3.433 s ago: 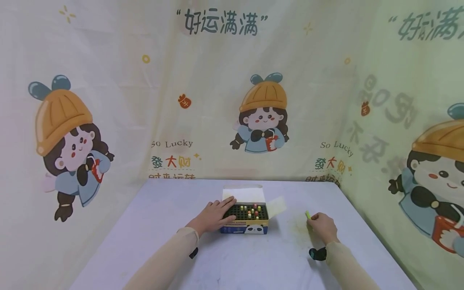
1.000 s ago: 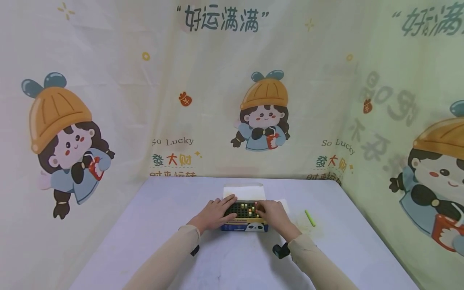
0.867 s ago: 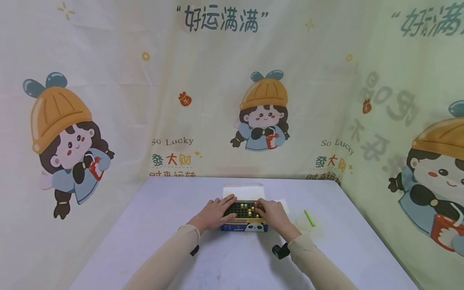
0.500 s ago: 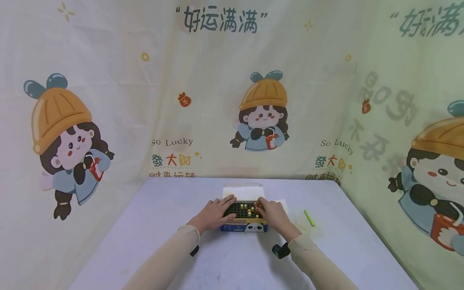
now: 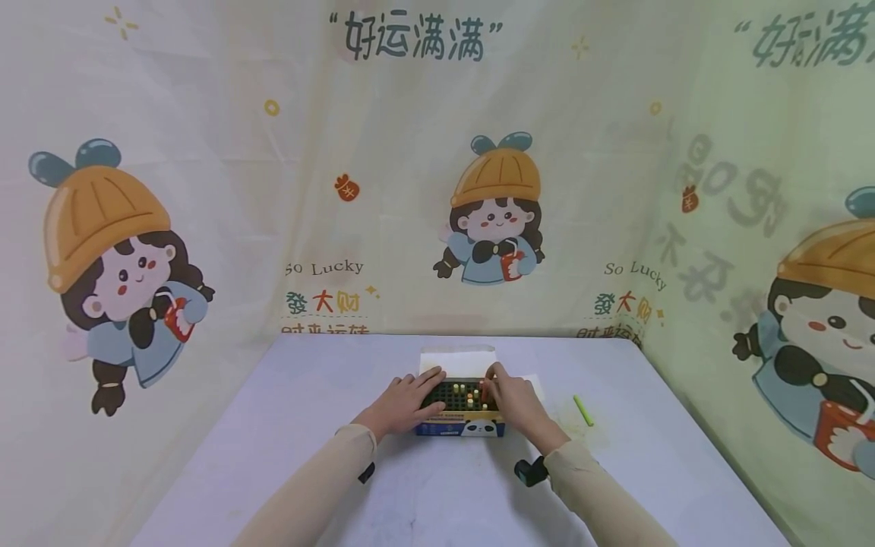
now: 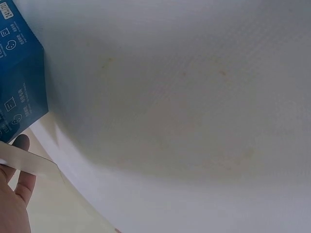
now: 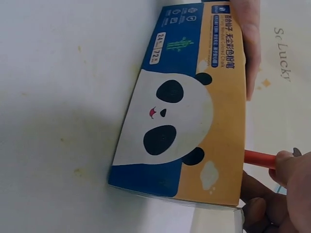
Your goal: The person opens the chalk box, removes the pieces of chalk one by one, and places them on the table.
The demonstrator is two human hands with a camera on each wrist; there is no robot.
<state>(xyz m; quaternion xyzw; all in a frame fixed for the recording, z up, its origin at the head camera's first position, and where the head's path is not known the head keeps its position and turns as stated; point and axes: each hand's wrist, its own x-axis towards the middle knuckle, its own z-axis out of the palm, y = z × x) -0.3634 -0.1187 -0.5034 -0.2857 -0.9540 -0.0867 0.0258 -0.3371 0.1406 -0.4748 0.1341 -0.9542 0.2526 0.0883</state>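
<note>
An open chalk box (image 5: 447, 427) with a panda on its front stands on the table. My left hand (image 5: 402, 403) rests across its left end, fingers reaching toward the back and thumb along the front top edge. In the left wrist view, fingers (image 6: 25, 187) lie by a pale flap (image 6: 29, 160). My right hand (image 5: 518, 403) is over the box's right end, pinching a red chalk stick (image 7: 260, 158) between thumb and fingers. That stick stands upright, partly above the rim. Several yellow and other chalk ends (image 5: 470, 403) show in the black holed insert (image 5: 444, 395).
A green chalk stick (image 5: 583, 410) lies on the white table (image 5: 287, 425), right of the box. The lid (image 5: 458, 361) stands up at the back, and a side flap (image 5: 535, 386) spreads right. A printed curtain (image 5: 383, 251) hangs behind the table.
My right hand set the green chalk on the table and moved left to the box. Its fingers have since risen slightly, with more of the red stick showing. The left hand stayed put.
</note>
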